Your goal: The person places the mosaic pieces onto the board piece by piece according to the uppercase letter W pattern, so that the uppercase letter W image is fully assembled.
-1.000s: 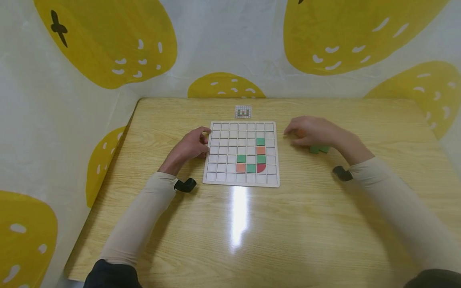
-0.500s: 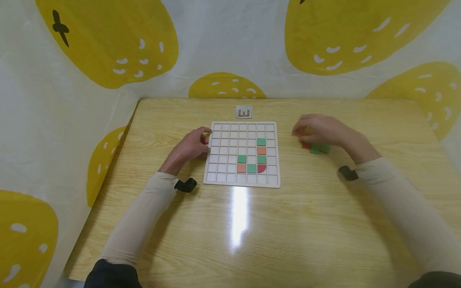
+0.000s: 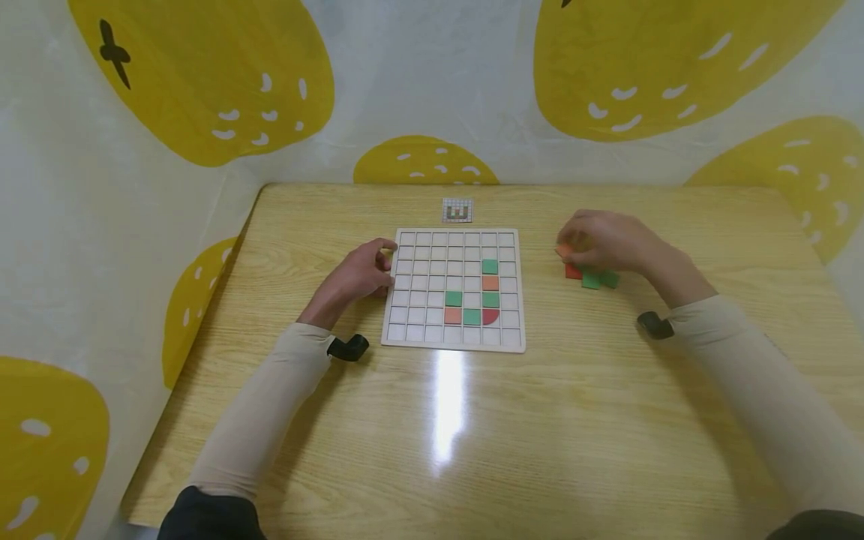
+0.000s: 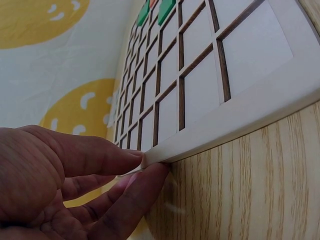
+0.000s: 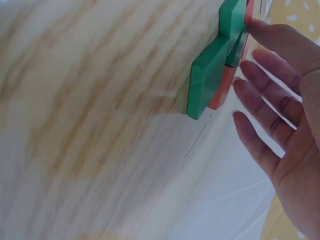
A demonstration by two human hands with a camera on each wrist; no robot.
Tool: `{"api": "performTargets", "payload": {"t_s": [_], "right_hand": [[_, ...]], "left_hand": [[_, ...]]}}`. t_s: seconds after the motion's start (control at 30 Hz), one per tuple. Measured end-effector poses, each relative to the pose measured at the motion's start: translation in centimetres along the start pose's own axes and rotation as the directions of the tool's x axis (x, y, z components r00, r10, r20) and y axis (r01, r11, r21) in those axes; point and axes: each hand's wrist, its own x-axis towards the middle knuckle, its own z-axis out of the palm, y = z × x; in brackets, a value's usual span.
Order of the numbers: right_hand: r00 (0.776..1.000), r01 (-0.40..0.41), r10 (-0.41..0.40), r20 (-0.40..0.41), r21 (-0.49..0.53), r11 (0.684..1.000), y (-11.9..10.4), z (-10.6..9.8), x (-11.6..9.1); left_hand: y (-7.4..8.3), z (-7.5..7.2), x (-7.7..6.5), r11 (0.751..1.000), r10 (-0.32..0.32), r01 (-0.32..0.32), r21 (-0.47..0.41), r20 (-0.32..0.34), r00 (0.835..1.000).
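A pale square board (image 3: 412,337) with a grid of recessed cells lies on the table, holding several green and orange square tiles and a red rounded tile (image 3: 490,316). My left hand (image 3: 356,270) rests thumb and fingertips against the board's left edge; the left wrist view has these fingertips (image 4: 155,175) right at the rim. Right of the board, my right hand (image 3: 604,238) hovers low over a loose group of tiles: an orange tile (image 3: 563,250), a red tile (image 3: 573,271) and green tiles (image 3: 590,280). Its thumb (image 5: 265,31) overlaps the group's edge, other fingers spread apart from it.
A small card (image 3: 457,210) with a printed grid pattern lies just beyond the board. Cloth with yellow shapes (image 3: 425,161) hangs along the table's back and left sides. Light glares off the wooden table (image 3: 574,420) in front of the board.
My right hand has drawn away to the right from near the board, over the loose tiles, uncovering the red tile. My left hand stays at the board's edge, and the board's tiles are unchanged.
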Motion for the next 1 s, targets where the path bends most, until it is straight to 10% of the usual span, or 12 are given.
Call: {"api": "performTargets", "payload": {"t_s": [1.0], "right_hand": [[0.998,-0.024,0.024,0.063,0.001,1.000,-0.13,-0.20,0.65]], "left_hand": [[-0.13,0.05,0.18,1.000,0.006,-0.006,-0.008,0.004,1.000]]}}
